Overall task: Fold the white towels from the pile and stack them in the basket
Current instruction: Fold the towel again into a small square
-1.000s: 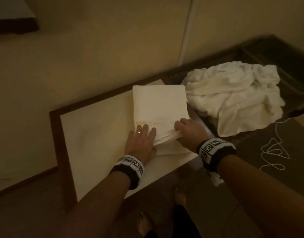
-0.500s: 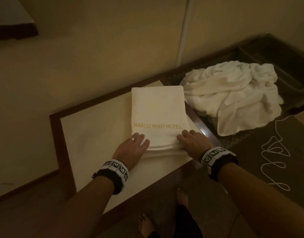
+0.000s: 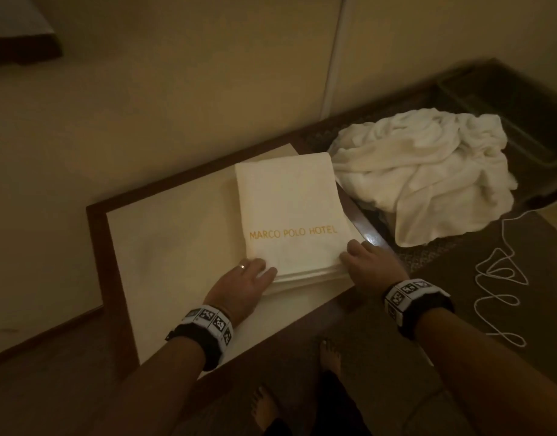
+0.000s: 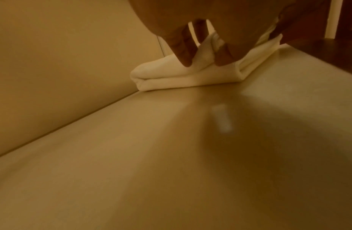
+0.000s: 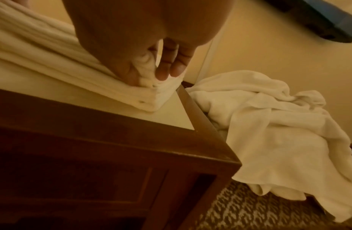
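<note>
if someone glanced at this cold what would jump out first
The folded towel on the table, with MARCO POLO HOTEL stitched in gold across it, left hand and right hand gripping its near corners. Next, the rumpled pile of white towels on the floor to the table's right.

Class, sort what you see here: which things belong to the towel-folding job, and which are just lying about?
Job: folded towel, gripped at its near corners by the left hand and right hand; towel pile; dark basket.
Lying about: white cord; table.
</note>
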Available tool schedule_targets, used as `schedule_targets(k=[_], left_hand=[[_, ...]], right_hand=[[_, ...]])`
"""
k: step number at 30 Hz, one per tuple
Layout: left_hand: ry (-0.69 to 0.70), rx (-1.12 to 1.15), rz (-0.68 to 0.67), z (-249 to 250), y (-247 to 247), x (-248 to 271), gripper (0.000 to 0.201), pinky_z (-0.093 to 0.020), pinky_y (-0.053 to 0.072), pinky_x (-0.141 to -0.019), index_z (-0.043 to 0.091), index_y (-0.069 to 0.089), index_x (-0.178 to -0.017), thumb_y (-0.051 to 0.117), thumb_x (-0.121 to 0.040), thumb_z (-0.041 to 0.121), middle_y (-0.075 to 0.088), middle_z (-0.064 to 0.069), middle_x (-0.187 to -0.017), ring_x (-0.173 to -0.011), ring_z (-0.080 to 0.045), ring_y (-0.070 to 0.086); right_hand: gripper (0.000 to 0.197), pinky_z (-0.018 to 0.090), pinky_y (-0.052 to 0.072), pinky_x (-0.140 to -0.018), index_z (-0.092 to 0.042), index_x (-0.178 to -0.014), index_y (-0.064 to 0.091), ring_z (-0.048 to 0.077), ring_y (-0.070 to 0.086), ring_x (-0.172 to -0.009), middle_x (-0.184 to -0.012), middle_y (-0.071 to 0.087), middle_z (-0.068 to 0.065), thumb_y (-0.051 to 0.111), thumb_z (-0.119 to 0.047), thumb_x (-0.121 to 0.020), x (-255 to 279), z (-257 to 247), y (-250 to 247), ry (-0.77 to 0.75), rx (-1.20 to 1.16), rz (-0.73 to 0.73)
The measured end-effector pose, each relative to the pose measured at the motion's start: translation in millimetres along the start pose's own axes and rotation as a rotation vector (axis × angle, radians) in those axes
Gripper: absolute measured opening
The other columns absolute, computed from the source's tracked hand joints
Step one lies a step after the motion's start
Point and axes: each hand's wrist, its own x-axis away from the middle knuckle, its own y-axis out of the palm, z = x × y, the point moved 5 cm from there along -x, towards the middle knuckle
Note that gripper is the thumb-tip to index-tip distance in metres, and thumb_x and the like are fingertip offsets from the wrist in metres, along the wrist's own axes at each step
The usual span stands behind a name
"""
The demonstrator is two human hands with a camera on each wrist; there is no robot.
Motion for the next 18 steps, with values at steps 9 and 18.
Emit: schedule_targets(k=[9,18], left_hand=[[-0.023,-0.077,-0.084,13,12,1,0.038,-0.036,0.052,-0.053,0.007,0.066,-0.095,0.079,-0.061,0.014,0.063,-0.013,-0.088,-0.065,-0.028,0.06],[-0.645,0.029,-0.311,-26,-1,-19,0.044,-0.036,0.048,-0.07,0.019,0.056,-0.09,0.028,-0.096,0.053,0.057,0.0,-0.09,-0.082,-0.024,0.058]], right_hand=[[0.038,0.039,0.051,-0.063,-0.017,-0.095,0.056,0.026,0.056,-0.079,-0.096,0.054,0.005,0.076,-0.024,-0.064,14,11,18,0.121,-0.071,-0.092],[0.028,0.037,0.048,-0.076,-0.012,-0.093,0.057,0.023,0.054,-0.085,-0.095,0.054,0.002,0.048,-0.039,-0.094,-22,42,-5,0.414,-0.401,0.014]])
